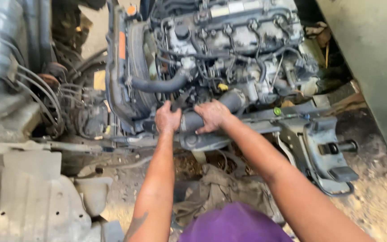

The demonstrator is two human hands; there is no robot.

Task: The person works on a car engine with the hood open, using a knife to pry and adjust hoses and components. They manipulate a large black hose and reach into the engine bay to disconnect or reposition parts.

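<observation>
1. The left hand (167, 118) and the right hand (211, 115) sit side by side on a thick black rubber hose (192, 121) at the lower front edge of the grimy grey truck engine (229, 40); the left hand's fingers are curled over the hose's left end, beside the black fan shroud (122, 80); the right hand's fingers wrap over the top of the hose just to the right, so both hands are clenched on it.
2. The hose runs up and to the right from the hands towards the engine block; it looks pliable but stiff-walled, probably oily and slippery; the firmest hold seems to be near its ends, where it meets the fittings, and a twisting grip would likely serve better than a straight pull.
3. An orange rectangular label (122, 45) stands upright on the shroud's upper left edge; a smaller orange tab (131, 10) sits above it; a pale yellow square tag (99, 79) lies to the shroud's left; a yellow cap (222, 87) and a green round cap (277, 111) mark the engine's lower right.
4. A crumpled olive-brown cloth (222, 190) lies on the gravel below the arms.
</observation>
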